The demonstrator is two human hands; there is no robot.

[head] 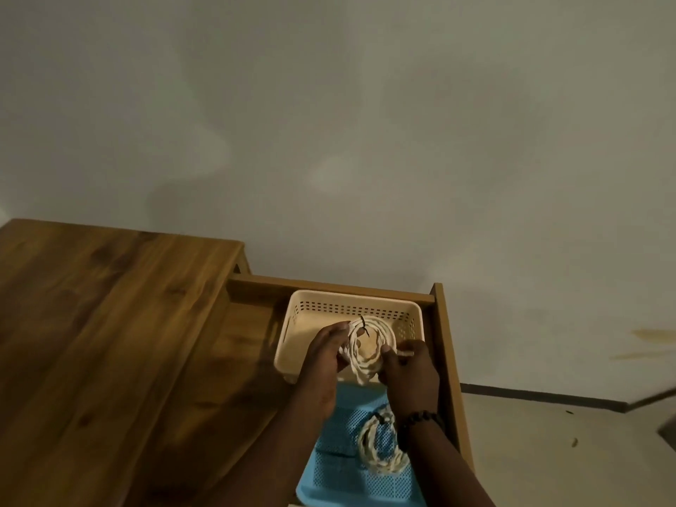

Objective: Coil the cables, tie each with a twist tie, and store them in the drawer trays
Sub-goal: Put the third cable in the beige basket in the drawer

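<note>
Both hands, left hand (323, 354) and right hand (406, 367), pinch the tied coil (369, 347) over the cream tray (311, 305); a loose end at 6 o'clock might snag the rim.

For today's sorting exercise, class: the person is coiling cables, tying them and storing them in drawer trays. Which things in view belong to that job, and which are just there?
Part of the job:
left hand and right hand, holding the tied cream cable coil
cream tray
blue tray with a second coil
open drawer

Just there:
wooden tabletop
beaded bracelet
wall
</note>
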